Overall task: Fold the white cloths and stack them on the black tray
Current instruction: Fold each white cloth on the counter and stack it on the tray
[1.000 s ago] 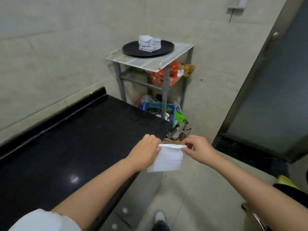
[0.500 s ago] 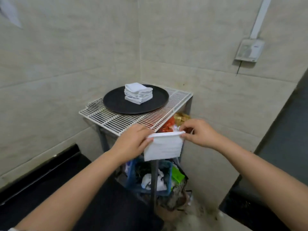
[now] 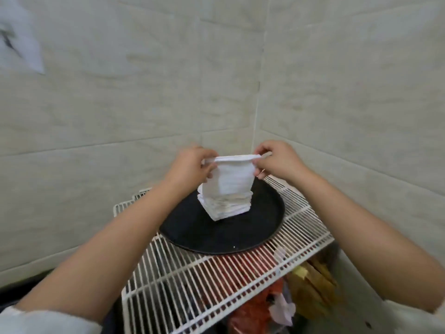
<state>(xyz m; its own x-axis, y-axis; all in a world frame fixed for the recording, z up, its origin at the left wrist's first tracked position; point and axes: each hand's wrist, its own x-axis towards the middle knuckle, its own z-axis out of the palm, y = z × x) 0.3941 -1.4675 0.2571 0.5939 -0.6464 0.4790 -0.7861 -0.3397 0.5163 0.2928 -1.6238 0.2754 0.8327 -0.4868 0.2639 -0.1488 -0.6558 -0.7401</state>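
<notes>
Since the earlier frame you've carried the folded cloth over the stack on the black tray. Left hand and right hand fingers pinch its top corners. Light and floppy; keep hold of the corners and lower it flat.

White cloths, black tray

The cloth and the stack are white, the round tray is black, the wire rack is white, and the wall is pale beige.

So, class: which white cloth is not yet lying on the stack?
The folded cloth pinched by both hands, hanging upright above the stack.
</notes>
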